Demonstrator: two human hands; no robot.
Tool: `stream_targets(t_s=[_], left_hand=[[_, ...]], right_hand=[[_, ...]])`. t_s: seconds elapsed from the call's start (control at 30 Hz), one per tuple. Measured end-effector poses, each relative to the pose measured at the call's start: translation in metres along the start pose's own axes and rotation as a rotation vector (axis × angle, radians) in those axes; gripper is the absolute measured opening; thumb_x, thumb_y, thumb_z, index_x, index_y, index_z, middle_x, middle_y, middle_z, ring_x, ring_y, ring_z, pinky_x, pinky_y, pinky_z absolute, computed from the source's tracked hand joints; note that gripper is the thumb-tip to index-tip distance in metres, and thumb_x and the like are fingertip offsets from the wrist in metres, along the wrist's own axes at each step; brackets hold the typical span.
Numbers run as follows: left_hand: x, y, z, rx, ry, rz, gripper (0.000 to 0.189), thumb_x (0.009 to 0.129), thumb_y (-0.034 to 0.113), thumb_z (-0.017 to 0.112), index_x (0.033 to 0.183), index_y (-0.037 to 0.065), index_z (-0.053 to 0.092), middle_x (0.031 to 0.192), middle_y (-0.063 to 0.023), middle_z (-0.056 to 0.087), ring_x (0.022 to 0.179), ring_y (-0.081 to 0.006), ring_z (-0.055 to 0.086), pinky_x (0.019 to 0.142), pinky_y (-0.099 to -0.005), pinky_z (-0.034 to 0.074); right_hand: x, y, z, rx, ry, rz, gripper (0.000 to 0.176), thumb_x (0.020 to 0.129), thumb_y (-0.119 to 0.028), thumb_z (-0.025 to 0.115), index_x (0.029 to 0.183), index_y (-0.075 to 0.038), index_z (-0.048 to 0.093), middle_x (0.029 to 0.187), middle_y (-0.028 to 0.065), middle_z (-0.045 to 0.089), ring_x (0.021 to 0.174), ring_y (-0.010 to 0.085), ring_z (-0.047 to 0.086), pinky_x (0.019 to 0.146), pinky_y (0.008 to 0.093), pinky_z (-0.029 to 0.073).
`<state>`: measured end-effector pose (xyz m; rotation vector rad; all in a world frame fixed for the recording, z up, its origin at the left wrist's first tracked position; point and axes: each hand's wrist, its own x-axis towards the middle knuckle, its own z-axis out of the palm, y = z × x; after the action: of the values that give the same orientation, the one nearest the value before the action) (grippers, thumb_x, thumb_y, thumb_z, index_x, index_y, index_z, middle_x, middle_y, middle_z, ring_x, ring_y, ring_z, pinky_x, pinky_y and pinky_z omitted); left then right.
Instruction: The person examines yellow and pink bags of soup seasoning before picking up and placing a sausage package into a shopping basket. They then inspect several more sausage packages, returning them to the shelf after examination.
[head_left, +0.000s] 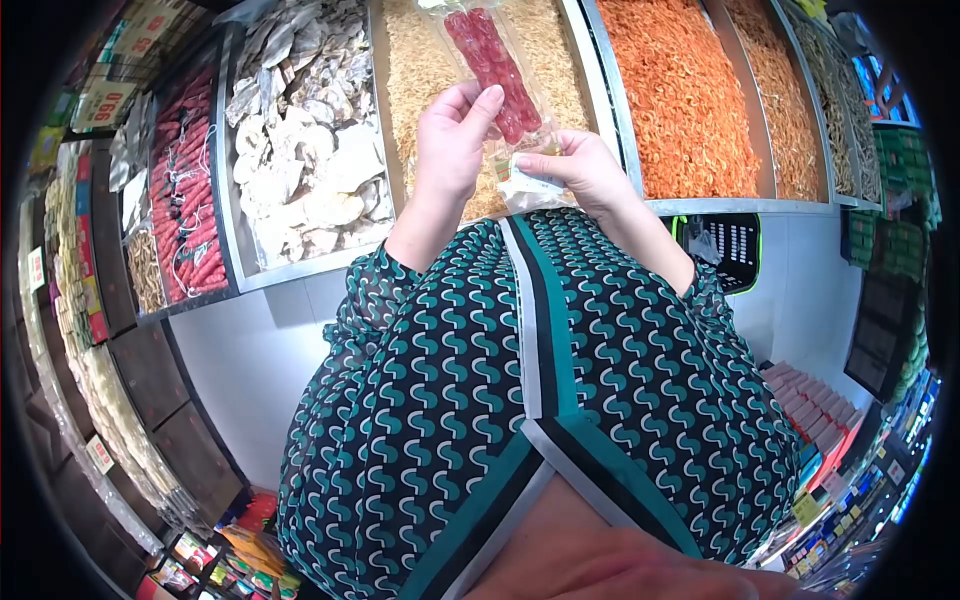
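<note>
A clear vacuum pack of red cured sausages (492,62) is held lengthwise over the bin of small pale dried goods. My left hand (458,135) is closed on the pack's left edge, thumb on top. At the lower end, my right hand (585,172) pinches the clear wrapping near a white label (535,178), thumb on the front. The fingers behind the pack are partly hidden. Beneath both hands is the pale dried-goods bin (415,50).
To the left are a bin of whitish dried fish pieces (310,190) and tied red sausages (187,190). Orange dried shrimp (690,110) fill a bin on the right. A black basket (735,250) stands below the counter's metal edge (740,206).
</note>
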<state>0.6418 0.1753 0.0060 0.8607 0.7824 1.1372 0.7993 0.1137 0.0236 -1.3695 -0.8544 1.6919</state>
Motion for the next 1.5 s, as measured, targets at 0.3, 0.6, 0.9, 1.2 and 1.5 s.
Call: stream_targets(t_s=[0.3,0.6,0.9,1.2,1.5], left_hand=[[0.003,0.003,-0.009,-0.047,0.12,0.015,0.017,0.086,0.018,0.064,0.093,0.002,0.061,0.08,0.001,0.061,0.066,-0.0037,0.052,0.058,-0.0194,0.042],[0.004,0.005,-0.006,-0.126,0.17,-0.005,0.017,0.087,0.017,0.063,0.094,0.002,0.061,0.081,0.0014,0.061,0.064,-0.0032,0.05,0.057,-0.019,0.041],[0.003,0.007,-0.011,-0.244,0.118,0.011,0.019,0.09,0.018,0.058,0.101,0.003,0.059,0.088,-0.002,0.064,0.075,-0.0076,0.06,0.063,-0.0214,0.046],[0.001,0.006,-0.016,-0.364,-0.132,-0.081,0.029,0.095,0.022,0.047,0.116,0.003,0.048,0.105,-0.0117,0.061,0.093,-0.0188,0.061,0.08,-0.0317,0.049],[-0.003,0.008,-0.011,-0.38,-0.159,-0.111,0.04,0.098,0.029,0.038,0.129,0.003,0.036,0.118,-0.0172,0.054,0.107,-0.028,0.057,0.091,-0.04,0.048]], right_hand=[[0.004,0.007,-0.007,0.092,0.005,0.087,0.022,0.081,-0.016,0.069,0.092,0.002,0.066,0.083,0.0072,0.067,0.073,0.0108,0.062,0.066,0.0229,0.049],[0.003,0.009,-0.007,0.175,-0.004,0.084,0.021,0.083,-0.016,0.067,0.093,0.002,0.065,0.084,0.008,0.067,0.073,0.0108,0.063,0.066,0.0213,0.049],[-0.004,0.007,-0.001,0.115,0.061,-0.181,0.025,0.078,-0.004,0.07,0.1,0.005,0.063,0.092,0.0092,0.066,0.082,0.0133,0.063,0.072,0.0248,0.05],[-0.011,-0.001,0.014,-0.68,0.265,-1.126,0.022,0.071,0.006,0.068,0.092,0.001,0.066,0.086,0.0119,0.065,0.075,0.0234,0.063,0.066,0.0281,0.049],[-0.015,-0.009,0.019,-1.049,0.158,-1.383,0.034,0.06,0.003,0.065,0.093,-0.004,0.069,0.085,0.0089,0.065,0.073,0.0245,0.062,0.066,0.0299,0.05]])
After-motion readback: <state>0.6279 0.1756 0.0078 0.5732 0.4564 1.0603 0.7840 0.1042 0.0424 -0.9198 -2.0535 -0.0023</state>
